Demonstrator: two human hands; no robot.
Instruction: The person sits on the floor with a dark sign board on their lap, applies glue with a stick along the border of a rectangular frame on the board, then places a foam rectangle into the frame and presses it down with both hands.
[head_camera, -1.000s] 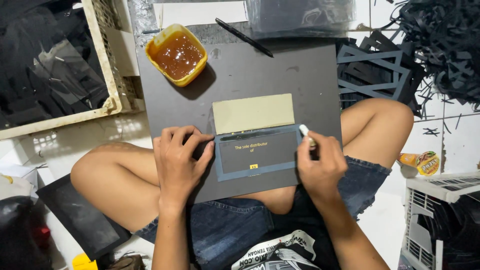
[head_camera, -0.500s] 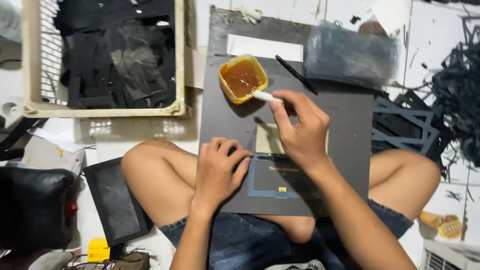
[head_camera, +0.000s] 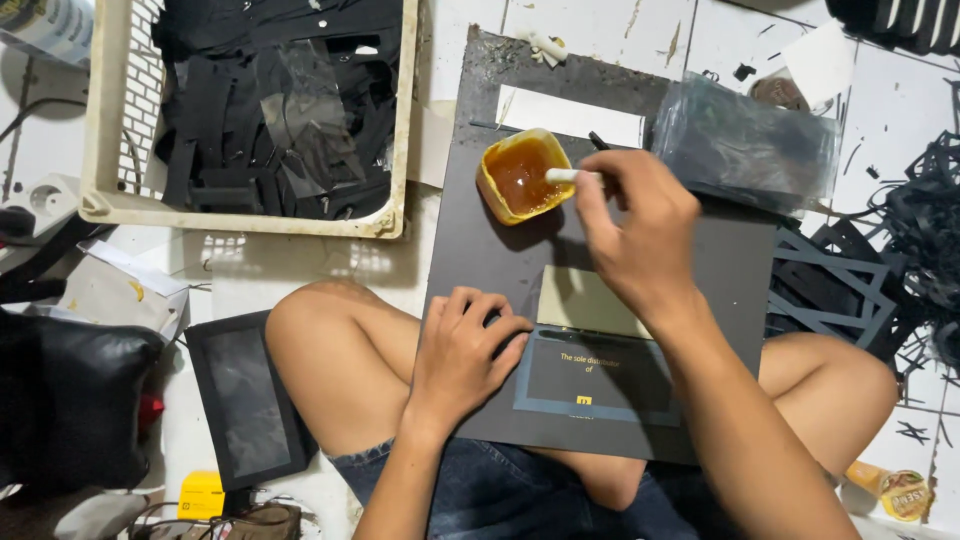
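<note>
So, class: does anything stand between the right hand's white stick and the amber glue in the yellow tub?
Nothing visible does. The right hand holds the white stick with its tip over the open yellow tub of amber glue; no lid covers it.

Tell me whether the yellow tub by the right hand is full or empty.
Partly full: the yellow tub stands upright, lidless, holding amber glue below its rim; the right hand dips a white applicator into it.

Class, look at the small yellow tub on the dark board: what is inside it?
The yellow tub holds amber-brown liquid. The right hand dips a white-handled tool into it. The tool's tip is sunk in the liquid, so its shape cannot be seen, nor can the tub's bottom.
</note>
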